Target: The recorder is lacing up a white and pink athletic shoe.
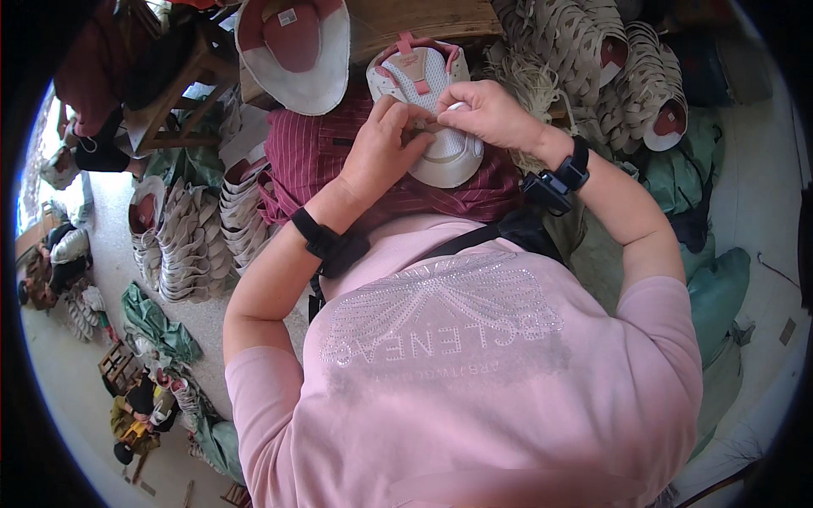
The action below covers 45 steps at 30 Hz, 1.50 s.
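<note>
A white shoe upper with pink trim (446, 165) lies in my lap on dark red striped cloth (313, 161), its pink pull tab pointing away from me. My left hand (391, 140) is closed at the upper's left side, thumb and fingers pinched together near the lacing edge. Across from it, my right hand (491, 117) pinches a small white thing (458, 107) over the middle of the upper; its kind cannot be made out. The fingertips of both hands nearly meet, and they hide what lies between them.
Another white shoe upper with a red lining (296, 59) rests at a wooden bench (398, 19) ahead. Stacked uppers (190, 237) stand at left, more (627, 80) at far right, beside a bundle of pale laces (525, 89). Green sacks (716, 288) lie right. Other people (140, 419) sit far left.
</note>
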Motion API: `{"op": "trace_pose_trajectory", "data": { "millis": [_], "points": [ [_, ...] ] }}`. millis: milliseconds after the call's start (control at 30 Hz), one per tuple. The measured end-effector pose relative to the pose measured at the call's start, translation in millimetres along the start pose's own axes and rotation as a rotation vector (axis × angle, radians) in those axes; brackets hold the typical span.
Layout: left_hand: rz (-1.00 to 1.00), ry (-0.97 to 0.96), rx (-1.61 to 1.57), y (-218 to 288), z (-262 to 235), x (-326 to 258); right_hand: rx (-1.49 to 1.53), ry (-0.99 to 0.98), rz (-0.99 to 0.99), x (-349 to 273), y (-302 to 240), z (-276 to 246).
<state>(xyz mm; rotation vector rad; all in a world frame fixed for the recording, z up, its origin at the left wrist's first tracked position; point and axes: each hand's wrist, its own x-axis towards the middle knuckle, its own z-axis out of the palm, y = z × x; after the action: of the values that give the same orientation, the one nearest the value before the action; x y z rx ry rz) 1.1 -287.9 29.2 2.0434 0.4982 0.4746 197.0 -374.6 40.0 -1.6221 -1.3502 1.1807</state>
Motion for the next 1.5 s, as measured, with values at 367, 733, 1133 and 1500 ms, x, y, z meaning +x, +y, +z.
{"op": "trace_pose_trajectory", "data": {
  "millis": [367,733,1133,1500],
  "points": [
    [-0.082,0.003,-0.045,-3.8,0.9,1.9,-0.292,0.128,-0.143,-4.4,-7.7,-0.1],
    [0.078,0.107,0.206,-2.7,5.1,-1.5,-0.079,-0.076,-0.055,6.6,0.3,-2.2],
    [-0.017,0.065,0.179,-1.5,2.4,5.0,-0.294,0.079,-0.111,-2.6,-1.5,2.2],
    [0.031,0.102,0.200,-1.0,6.2,-0.4,-0.123,0.054,-0.071,2.9,5.3,6.0]
  ]
}}
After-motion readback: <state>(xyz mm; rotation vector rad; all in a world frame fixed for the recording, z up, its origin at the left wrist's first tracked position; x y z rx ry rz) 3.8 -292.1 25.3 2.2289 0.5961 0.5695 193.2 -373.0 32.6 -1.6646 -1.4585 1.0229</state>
